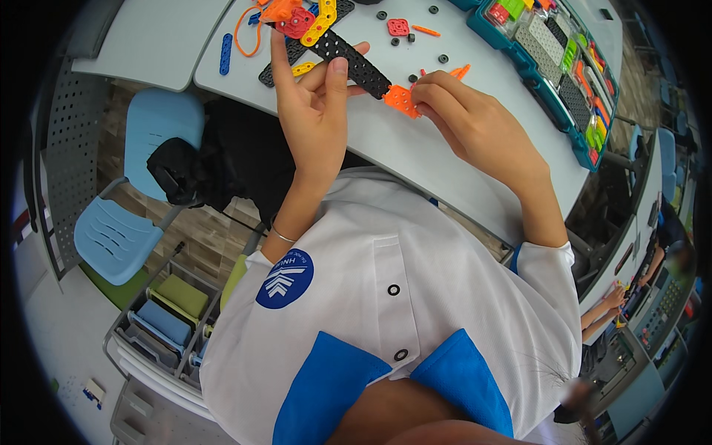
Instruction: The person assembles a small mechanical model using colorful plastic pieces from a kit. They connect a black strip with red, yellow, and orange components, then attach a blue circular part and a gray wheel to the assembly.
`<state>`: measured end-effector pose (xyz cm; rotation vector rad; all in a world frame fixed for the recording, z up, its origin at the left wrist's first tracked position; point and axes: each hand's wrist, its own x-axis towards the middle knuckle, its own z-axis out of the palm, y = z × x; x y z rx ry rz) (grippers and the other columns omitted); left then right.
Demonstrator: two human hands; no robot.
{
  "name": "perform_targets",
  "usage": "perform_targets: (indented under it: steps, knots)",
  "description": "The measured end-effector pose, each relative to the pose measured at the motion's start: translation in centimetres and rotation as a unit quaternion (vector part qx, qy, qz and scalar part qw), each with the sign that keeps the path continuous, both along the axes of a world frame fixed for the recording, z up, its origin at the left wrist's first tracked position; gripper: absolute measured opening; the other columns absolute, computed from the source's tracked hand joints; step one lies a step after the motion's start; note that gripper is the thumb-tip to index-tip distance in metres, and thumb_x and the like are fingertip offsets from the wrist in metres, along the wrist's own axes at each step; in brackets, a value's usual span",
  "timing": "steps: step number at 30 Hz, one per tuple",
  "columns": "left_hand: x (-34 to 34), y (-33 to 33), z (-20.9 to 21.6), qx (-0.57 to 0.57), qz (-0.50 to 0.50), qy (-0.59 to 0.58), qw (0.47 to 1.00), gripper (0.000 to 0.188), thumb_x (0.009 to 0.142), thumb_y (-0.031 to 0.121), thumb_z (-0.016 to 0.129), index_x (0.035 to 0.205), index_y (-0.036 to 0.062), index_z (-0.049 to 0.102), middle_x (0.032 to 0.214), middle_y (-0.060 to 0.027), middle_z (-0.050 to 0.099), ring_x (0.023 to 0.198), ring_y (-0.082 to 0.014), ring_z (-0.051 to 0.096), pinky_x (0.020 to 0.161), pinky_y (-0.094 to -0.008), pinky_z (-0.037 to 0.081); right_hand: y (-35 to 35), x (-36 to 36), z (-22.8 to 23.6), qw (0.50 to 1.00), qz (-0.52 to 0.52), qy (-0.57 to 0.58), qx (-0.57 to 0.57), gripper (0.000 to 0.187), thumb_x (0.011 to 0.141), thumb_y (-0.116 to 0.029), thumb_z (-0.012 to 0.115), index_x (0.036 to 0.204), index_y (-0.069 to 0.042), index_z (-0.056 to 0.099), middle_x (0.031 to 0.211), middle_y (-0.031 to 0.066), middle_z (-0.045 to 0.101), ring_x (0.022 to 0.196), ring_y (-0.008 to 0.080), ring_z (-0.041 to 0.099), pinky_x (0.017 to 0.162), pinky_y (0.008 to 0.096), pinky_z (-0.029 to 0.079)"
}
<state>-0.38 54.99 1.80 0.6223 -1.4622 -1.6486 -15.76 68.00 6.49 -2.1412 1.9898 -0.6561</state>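
Beam (357, 71) at twelve o'clock seemingly part-built, clamped in left hand (319, 111); plate (400, 101) pinched in right hand (475, 122), red square (398, 27) loose.

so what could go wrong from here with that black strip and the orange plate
1. The right grip pinches the orange plate where it meets the end of the black strip; uneven pressure might twist that joint.
2. The left grip holds the strip partway along, so it could tilt if the hold loosens.
3. Small black round parts lie loose on the table nearby and might get knocked away.
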Motion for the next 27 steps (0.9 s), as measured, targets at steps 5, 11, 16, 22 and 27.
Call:
perform_targets:
  steps: [5, 11, 16, 22, 27]
  knots:
    - [0.2, -0.3, -0.2, 0.043, -0.048, -0.043, 0.997, 0.040, 0.107, 0.018, 0.051, 0.136, -0.0083, 0.050, 0.112, -0.0189, 0.072, 0.096, -0.0179, 0.073, 0.080, -0.0282, 0.061, 0.0, 0.1, 0.3, 0.998, -0.020, 0.017, 0.061, 0.018, 0.090, -0.005, 0.067, 0.106, -0.002, 0.060, 0.106, 0.0095, 0.065, 0.084, 0.0304, 0.068, 0.071, 0.0373, 0.057]
    - [0.1, -0.2, -0.1, 0.053, -0.065, -0.056, 0.995, 0.038, 0.108, 0.025, 0.050, 0.121, -0.0084, 0.063, 0.107, -0.0156, 0.074, 0.096, -0.0179, 0.073, 0.082, -0.0303, 0.061, 0.0, 0.3, 0.3, 0.998, -0.026, 0.018, 0.057, 0.020, 0.088, -0.005, 0.068, 0.106, -0.003, 0.059, 0.106, 0.0087, 0.064, 0.084, 0.0300, 0.068, 0.069, 0.0376, 0.057]
    - [0.0, 0.0, 0.6, 0.101, -0.068, -0.051, 0.991, 0.040, 0.108, 0.029, 0.049, 0.121, -0.0065, 0.063, 0.107, -0.0160, 0.074, 0.097, -0.0203, 0.074, 0.081, -0.0312, 0.061, -0.1, 0.4, 0.0, 0.999, 0.004, 0.027, 0.016, 0.019, 0.083, 0.000, 0.060, 0.101, 0.001, 0.054, 0.095, 0.0098, 0.054, 0.078, 0.0267, 0.065, 0.059, 0.0361, 0.055]
    - [0.1, -0.1, 0.0, 0.120, -0.076, -0.059, 0.988, 0.042, 0.108, 0.031, 0.050, 0.123, -0.0059, 0.063, 0.107, -0.0165, 0.073, 0.097, -0.0210, 0.074, 0.080, -0.0310, 0.061, -0.1, 0.8, -0.1, 0.999, -0.004, 0.023, 0.043, 0.023, 0.085, -0.003, 0.069, 0.106, -0.004, 0.059, 0.107, 0.0068, 0.062, 0.082, 0.0270, 0.068, 0.065, 0.0361, 0.058]
    - [0.0, -0.1, -0.1, 0.120, -0.072, -0.051, 0.989, 0.041, 0.108, 0.029, 0.049, 0.125, -0.0054, 0.062, 0.108, -0.0169, 0.073, 0.096, -0.0210, 0.074, 0.080, -0.0312, 0.061, 0.0, 0.6, -0.2, 0.999, -0.001, 0.026, 0.037, 0.023, 0.085, -0.003, 0.070, 0.106, -0.004, 0.059, 0.108, 0.0068, 0.062, 0.083, 0.0273, 0.068, 0.066, 0.0362, 0.058]
